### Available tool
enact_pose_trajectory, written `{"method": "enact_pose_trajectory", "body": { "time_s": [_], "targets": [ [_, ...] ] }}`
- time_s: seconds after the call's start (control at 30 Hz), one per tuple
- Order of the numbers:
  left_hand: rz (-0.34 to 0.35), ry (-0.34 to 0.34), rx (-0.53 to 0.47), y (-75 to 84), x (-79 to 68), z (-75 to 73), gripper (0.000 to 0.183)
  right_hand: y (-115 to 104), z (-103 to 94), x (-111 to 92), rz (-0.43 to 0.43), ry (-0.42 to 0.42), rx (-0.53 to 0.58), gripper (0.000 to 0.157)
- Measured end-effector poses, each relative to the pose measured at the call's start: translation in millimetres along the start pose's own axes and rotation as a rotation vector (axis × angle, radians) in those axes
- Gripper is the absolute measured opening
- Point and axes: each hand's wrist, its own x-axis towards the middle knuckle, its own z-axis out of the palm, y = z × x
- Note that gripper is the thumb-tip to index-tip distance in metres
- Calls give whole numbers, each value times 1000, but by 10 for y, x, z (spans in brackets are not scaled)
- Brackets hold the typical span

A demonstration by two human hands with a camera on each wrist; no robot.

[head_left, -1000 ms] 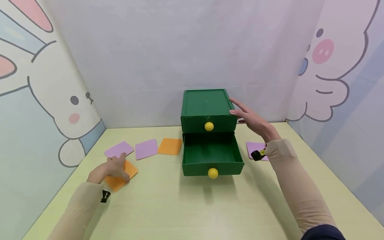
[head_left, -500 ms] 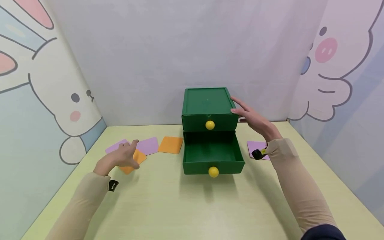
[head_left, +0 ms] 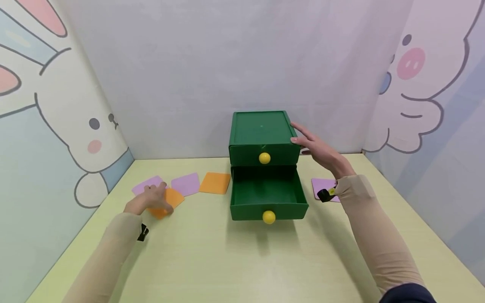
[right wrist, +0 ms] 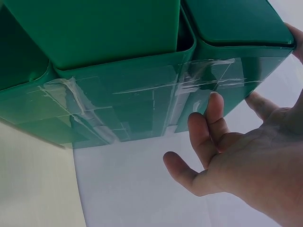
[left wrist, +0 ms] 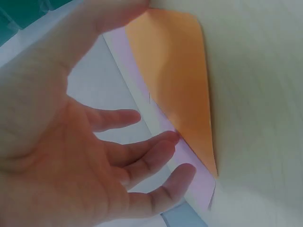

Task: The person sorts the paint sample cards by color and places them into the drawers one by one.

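Observation:
At the left of the table, my left hand [head_left: 156, 198] arches over an orange card [head_left: 173, 198], its thumb and fingers at opposite edges. In the left wrist view the orange card [left wrist: 173, 71] looks slightly bowed, thumb at one corner and a fingertip on its far edge. A purple card [head_left: 145, 185] lies partly behind that hand. My right hand [head_left: 318, 148], fingers extended, rests against the right side of a green drawer box [head_left: 261, 128]. Its lower drawer [head_left: 269, 189] is pulled out and bare inside; the upper one is closed. Each has a yellow knob [head_left: 269, 217].
Another purple card [head_left: 185, 184] and an orange card [head_left: 214, 183] lie in a row left of the box. One more purple card [head_left: 320, 185] lies under my right forearm. White cloth walls with cartoon animals enclose the table [head_left: 227, 269]. Clear tape [right wrist: 142, 99] covers the box's side.
The left-hand orange card has shifted away from me and to the right, along with my left hand, which rose and came back down on it. My right hand has stayed put.

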Motion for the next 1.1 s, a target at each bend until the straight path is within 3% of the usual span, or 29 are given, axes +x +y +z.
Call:
{"method": "enact_pose_trajectory", "body": {
  "time_s": [0.2,0.37,0.57,0.87,1.1],
  "targets": [
    [20,20,12,-5,-69,38,80,-13,24,0,-4,-8,6,66],
    [83,7,11,-9,-161,60,74,-29,16,0,-5,-11,4,66],
    [117,5,-41,-35,-177,49,86,-28,7,0,-5,-2,7,66],
    [126,-15,-4,-17,-42,88,103,4,8,-9,-4,-3,8,67],
    [93,-41,10,56,0,73,109,5,7,-1,-18,4,6,65]
  ]
}}
